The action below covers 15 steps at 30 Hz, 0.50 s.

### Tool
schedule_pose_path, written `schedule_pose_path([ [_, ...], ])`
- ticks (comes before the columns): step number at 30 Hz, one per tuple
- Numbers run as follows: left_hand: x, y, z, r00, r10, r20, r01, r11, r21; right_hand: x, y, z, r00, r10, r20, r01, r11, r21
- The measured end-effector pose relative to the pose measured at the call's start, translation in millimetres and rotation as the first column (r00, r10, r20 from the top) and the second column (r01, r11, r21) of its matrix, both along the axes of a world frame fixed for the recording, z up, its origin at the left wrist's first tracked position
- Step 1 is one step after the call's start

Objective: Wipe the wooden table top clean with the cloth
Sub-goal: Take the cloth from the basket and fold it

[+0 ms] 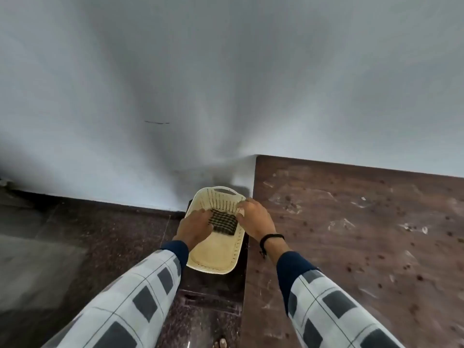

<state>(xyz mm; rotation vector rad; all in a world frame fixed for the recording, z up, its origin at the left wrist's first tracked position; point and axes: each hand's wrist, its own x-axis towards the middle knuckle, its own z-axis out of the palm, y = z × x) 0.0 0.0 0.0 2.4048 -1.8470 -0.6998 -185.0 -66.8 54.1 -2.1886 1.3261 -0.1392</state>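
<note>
A dark checked cloth (224,224), folded into a small rectangle, lies inside a cream perforated plastic basket (216,258). My left hand (194,228) touches the cloth's left edge with its fingertips. My right hand (254,218) reaches over the basket's right rim, fingers at the cloth's upper right corner. Whether either hand grips the cloth cannot be told. The wooden table top (364,242) spreads to the right of the basket, brown, with pale smears and many dark specks on it.
The basket rests on a low dark stand (213,285) beside the table's left edge. A white wall (226,84) runs behind. Dark speckled stone floor (100,234) lies to the left. Toes show at the bottom (221,344).
</note>
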Motion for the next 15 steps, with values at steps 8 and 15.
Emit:
schedule_pose_path([
  [8,8.3,-45.3,-84.1,0.977,-0.166,0.136,0.158,0.985,0.071,-3.1,-27.6,-40.4,0.991,0.095,-0.097,-0.106,0.988,-0.116],
  [15,-5.0,-70.6,-128.9,0.961,-0.216,0.173,0.197,0.973,0.120,-10.8,-34.2,-46.6,0.991,0.133,-0.025,-0.135,0.985,-0.105],
])
